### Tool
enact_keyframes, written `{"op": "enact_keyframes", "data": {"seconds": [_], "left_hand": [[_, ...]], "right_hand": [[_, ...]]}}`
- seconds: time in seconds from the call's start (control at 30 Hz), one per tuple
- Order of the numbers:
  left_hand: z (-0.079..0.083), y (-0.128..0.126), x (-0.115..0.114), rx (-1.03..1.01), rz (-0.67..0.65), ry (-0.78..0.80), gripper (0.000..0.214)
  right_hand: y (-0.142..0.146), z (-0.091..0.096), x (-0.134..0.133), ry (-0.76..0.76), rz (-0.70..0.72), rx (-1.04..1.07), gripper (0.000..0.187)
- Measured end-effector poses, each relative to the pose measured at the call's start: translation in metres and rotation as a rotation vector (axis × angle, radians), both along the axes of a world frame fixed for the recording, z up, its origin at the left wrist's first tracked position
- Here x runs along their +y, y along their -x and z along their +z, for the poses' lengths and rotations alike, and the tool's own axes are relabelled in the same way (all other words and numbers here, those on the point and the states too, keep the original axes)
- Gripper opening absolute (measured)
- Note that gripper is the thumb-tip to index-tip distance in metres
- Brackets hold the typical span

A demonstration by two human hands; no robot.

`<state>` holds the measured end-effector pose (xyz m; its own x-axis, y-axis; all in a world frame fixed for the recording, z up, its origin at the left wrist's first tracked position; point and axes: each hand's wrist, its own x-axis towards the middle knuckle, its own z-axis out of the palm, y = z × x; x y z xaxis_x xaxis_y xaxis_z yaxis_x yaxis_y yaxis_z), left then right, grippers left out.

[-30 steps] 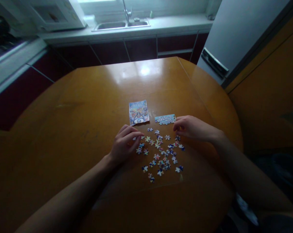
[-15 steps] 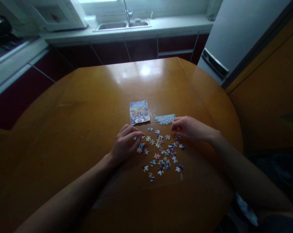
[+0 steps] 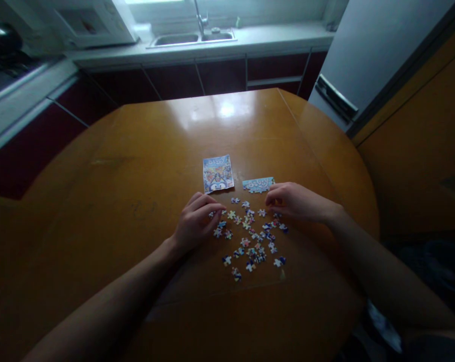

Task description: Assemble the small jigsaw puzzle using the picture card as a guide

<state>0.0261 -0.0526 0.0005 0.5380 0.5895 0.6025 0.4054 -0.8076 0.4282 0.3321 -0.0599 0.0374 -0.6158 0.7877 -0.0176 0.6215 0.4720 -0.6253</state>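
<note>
Loose jigsaw puzzle pieces (image 3: 246, 224) lie scattered on the wooden table. My left hand (image 3: 199, 219) rests at their left edge, its fingers bent and drawn close to the thumb; whether a piece is between them is too small to see. At the upper right of the pieces is my right hand (image 3: 289, 201), fingers curled down towards the thumb in a pinch. Its fingertips are partly hidden, and I cannot make out what they hold. Just beyond it lies a joined strip of puzzle (image 3: 258, 185), blue and white, its right end beside my knuckles. A picture sheet (image 3: 217, 174) lies flat left of the strip.
The large wooden table (image 3: 167, 146) has rounded sides. Past its far edge runs a counter with a sink (image 3: 178, 39) and a microwave (image 3: 91, 22). A fridge (image 3: 378, 55) stands at the far right.
The view has shifted very slightly. My right hand's fingers have drawn a little left and away from the strip's end, showing more of it. My left hand stays in place.
</note>
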Motion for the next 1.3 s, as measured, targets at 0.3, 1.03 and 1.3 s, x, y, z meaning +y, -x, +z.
{"op": "enact_keyframes", "data": {"seconds": [0.3, 1.03, 1.3], "left_hand": [[-0.001, 0.000, 0.000, 0.011, -0.002, 0.012, 0.014], [-0.003, 0.002, 0.001, 0.002, -0.005, 0.023, 0.014], [-0.006, 0.006, 0.000, 0.011, -0.037, 0.034, 0.018]], "right_hand": [[0.002, 0.001, -0.002, 0.008, 0.014, -0.008, 0.010], [0.017, 0.024, -0.044, 0.170, 0.193, -0.169, 0.012], [0.017, 0.031, -0.046, 0.158, 0.126, -0.211, 0.019]]}}
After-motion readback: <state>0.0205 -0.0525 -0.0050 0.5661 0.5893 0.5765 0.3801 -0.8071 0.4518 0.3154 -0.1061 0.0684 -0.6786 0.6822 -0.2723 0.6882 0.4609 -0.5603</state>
